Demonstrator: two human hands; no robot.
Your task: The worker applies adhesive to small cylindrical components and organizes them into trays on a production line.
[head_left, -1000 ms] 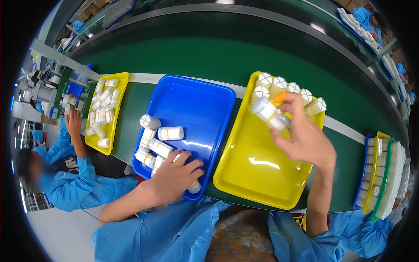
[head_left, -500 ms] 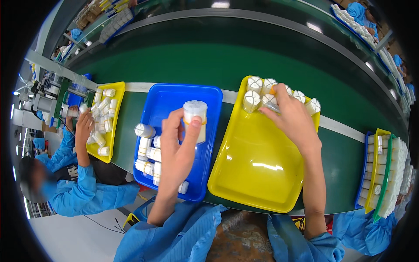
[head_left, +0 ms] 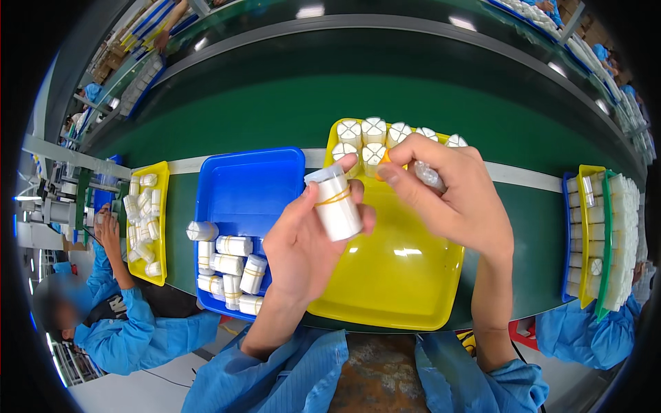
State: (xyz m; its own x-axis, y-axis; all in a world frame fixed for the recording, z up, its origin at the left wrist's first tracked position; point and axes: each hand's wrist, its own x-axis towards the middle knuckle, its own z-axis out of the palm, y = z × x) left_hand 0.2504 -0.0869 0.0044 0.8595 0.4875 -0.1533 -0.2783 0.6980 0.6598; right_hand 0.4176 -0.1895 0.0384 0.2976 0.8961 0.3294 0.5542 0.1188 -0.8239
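My left hand (head_left: 299, 244) is closed round a white cylindrical bundle (head_left: 339, 219) with a clear top and a yellow rubber band round its middle. The bundle leans, its top toward the upper left, over the yellow tray's left side. My right hand (head_left: 458, 203), just right of it, pinches a small orange piece (head_left: 384, 164) between thumb and forefinger; its exact kind is unclear. A crumpled clear plastic piece (head_left: 429, 177) sits within the same hand's fingers. Behind my hands, several similar cylinders (head_left: 374, 129) stand upright at the far end of the yellow tray (head_left: 392, 296).
A blue tray (head_left: 251, 172) at left holds several banded white bundles (head_left: 234, 246) lying down. Further left, a co-worker (head_left: 131, 303) handles things beside another yellow tray (head_left: 164, 227). Stacked trays of white cylinders (head_left: 595, 237) stand at right. A green belt (head_left: 275, 96) runs behind.
The bundle in my left hand has gone from upright over the blue tray to tilted by the yellow tray. My right hand has drawn back from the standing cylinders with the orange piece.
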